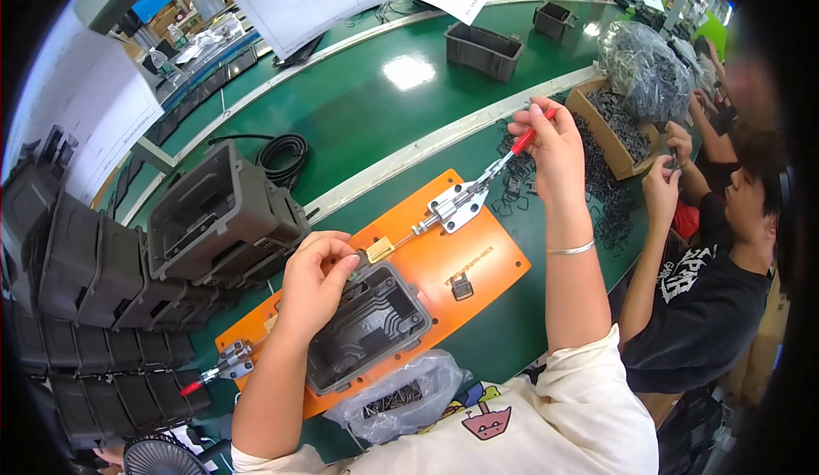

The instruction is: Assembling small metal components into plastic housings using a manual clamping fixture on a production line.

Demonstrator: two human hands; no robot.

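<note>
My right hand grips the red handle of a metal toggle clamp. The clamp is bolted to an orange fixture plate, and its rod reaches toward a small brass-coloured block. Beside that block, my left hand is closed in a pinch at the rim of a dark grey plastic case, which lies open side up on the plate. What the pinch holds, if anything, is hidden. A second red-handled clamp sits at the plate's left end. A small black part rests right of the case.
Grey cases are stacked at the left, near a coiled black cable. A plastic bag of metal pins lies close to me. Right, a cardboard box and loose black clips lie near a co-worker. Two bins stand far off.
</note>
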